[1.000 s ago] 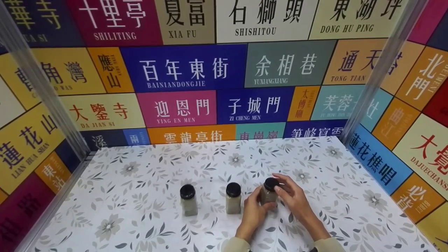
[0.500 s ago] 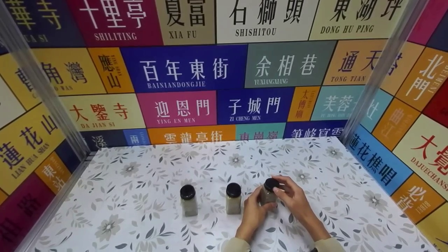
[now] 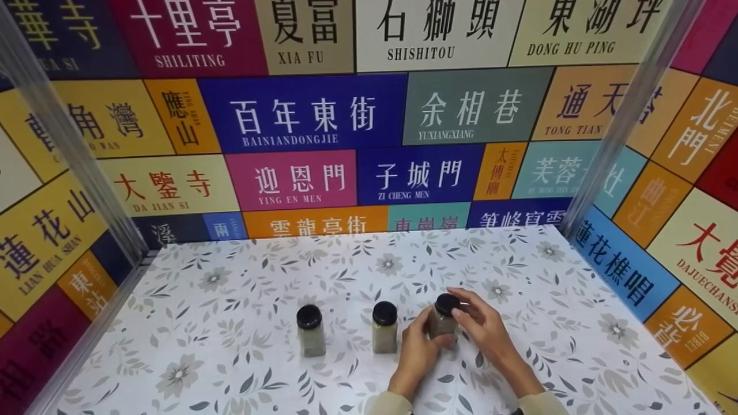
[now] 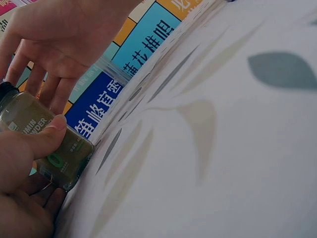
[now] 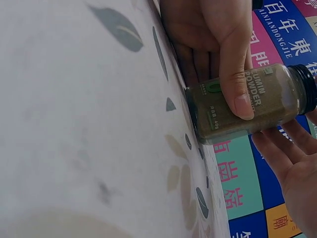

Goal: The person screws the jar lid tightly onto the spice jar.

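My left hand (image 3: 420, 349) grips the clear body of a cumin powder jar (image 3: 443, 324), its thumb across the label and fingers behind. The jar stands upright on the table, as the right wrist view shows its base (image 5: 194, 116) against the cloth. Around its black screw cap (image 3: 447, 304) the thumb and fingers of my right hand (image 3: 487, 331) close from the right. The cap sits on the jar's neck. Brownish-green powder fills most of the jar (image 5: 262, 106). Left of my hands stand two similar capped jars, a middle jar (image 3: 384, 337) and a far-left jar (image 3: 312, 340).
A white cloth with grey leaves and flowers covers the table (image 3: 230, 323). Colourful sign-printed panels (image 3: 300, 112) rise behind the table and at both sides. Clear plastic-like strips (image 3: 611, 127) run down the corners.
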Action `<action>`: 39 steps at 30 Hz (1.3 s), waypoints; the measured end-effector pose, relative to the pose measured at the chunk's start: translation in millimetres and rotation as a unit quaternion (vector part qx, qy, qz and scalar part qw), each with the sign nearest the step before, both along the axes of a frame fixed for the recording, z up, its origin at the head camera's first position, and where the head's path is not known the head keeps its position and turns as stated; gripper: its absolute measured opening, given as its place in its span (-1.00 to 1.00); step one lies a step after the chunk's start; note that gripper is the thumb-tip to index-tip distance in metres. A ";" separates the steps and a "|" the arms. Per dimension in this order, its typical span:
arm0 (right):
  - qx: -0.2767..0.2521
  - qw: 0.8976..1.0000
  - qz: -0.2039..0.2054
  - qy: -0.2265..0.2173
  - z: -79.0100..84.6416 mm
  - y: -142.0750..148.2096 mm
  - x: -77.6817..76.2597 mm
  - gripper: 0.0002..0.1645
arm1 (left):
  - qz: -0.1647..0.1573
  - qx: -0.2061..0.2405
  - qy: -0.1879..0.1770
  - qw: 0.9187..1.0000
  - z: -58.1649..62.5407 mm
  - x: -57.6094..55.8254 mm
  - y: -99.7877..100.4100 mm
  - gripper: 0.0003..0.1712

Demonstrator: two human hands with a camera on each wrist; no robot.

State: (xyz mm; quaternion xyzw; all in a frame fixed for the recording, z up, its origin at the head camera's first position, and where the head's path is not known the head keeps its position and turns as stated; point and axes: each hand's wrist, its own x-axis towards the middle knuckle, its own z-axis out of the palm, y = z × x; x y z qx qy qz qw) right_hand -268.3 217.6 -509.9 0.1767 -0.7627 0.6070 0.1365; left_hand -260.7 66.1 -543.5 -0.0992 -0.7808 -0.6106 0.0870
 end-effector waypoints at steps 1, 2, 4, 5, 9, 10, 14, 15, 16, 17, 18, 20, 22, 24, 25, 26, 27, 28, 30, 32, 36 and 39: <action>-0.002 1.000 0.000 0.001 -0.3 -0.1 -0.3 -0.54 | 0.001 0.000 -0.001 1.000 0.0 -0.1 0.0 -0.30; -0.004 1.000 0.001 0.001 -0.2 -0.3 -0.5 -0.54 | 0.001 0.000 -0.003 1.000 0.1 -0.1 0.1 -0.30; -0.007 1.000 0.001 -0.003 -0.1 -0.5 -0.8 -0.55 | 0.003 -0.001 -0.005 1.000 0.0 -0.3 0.2 -0.30; -0.008 1.000 0.001 -0.007 0.2 -0.6 -0.8 -0.55 | 0.002 -0.001 -0.007 1.000 0.1 -0.5 0.4 -0.30; -0.012 1.000 -0.003 -0.028 2.0 -1.4 0.4 -0.56 | 0.006 -0.006 0.000 1.000 0.1 -0.7 0.8 -0.31; -0.012 0.999 -0.004 -0.033 2.4 -1.6 0.8 -0.57 | 0.007 -0.008 0.005 1.000 -0.1 -0.6 0.7 -0.31; -0.014 0.999 -0.006 -0.044 3.4 -2.3 1.2 -0.56 | 0.005 -0.002 0.010 1.000 -0.4 0.2 0.1 -0.31; -0.013 0.999 -0.006 -0.045 3.2 -2.1 1.1 -0.55 | 0.003 0.001 0.008 1.000 -0.3 0.5 -0.1 -0.30; -0.011 0.999 -0.005 -0.044 3.1 -1.9 1.1 -0.54 | 0.001 0.004 0.008 1.000 -0.2 0.7 -0.3 -0.30; -0.009 0.999 -0.003 -0.042 2.9 -1.5 0.9 -0.53 | -0.001 0.007 0.005 1.000 0.0 0.9 -0.4 -0.29; -0.007 0.999 -0.002 -0.040 2.6 -1.1 1.0 -0.52 | -0.003 0.010 0.004 1.000 -0.1 1.2 -0.5 -0.28; -0.003 0.999 -0.001 -0.034 1.9 -0.3 1.1 -0.52 | -0.005 0.012 0.002 1.000 0.1 1.4 -0.6 -0.27; 0.000 1.000 0.000 -0.027 1.4 0.2 1.2 -0.52 | -0.006 0.012 0.001 1.000 0.0 1.2 -0.5 -0.27; -0.001 1.000 0.000 -0.024 0.9 0.5 1.2 -0.52 | -0.006 0.011 -0.003 1.000 0.1 0.7 -0.2 -0.27; -0.001 1.000 0.000 -0.022 0.6 0.5 1.1 -0.53 | -0.005 0.009 -0.005 1.000 -0.1 0.5 0.0 -0.27; -0.003 1.000 0.001 -0.020 0.4 0.4 1.0 -0.53 | -0.005 0.007 -0.006 1.000 -0.2 0.2 0.1 -0.27; -0.005 1.000 0.001 -0.020 0.3 0.2 0.7 -0.54 | -0.005 0.006 -0.009 1.000 -0.2 0.0 0.3 -0.27; -0.008 1.000 0.000 -0.022 0.3 0.1 0.5 -0.54 | -0.004 0.006 -0.012 1.000 0.1 -0.1 0.4 -0.28; -0.011 1.000 -0.001 -0.026 0.5 -0.3 0.1 -0.55 | -0.005 0.006 -0.013 1.000 0.1 -0.4 0.5 -0.28; -0.013 0.999 -0.002 -0.031 0.8 -0.7 -0.1 -0.56 | -0.006 0.008 -0.016 1.000 0.1 -0.5 0.4 -0.29; -0.016 0.999 -0.003 -0.040 1.3 -0.9 -0.2 -0.56 | -0.007 0.011 -0.014 1.000 -0.3 -1.1 0.3 -0.32; -0.016 0.999 -0.006 -0.043 1.6 -1.4 0.3 -0.57 | -0.006 0.010 -0.008 1.000 -0.7 -1.3 0.1 -0.34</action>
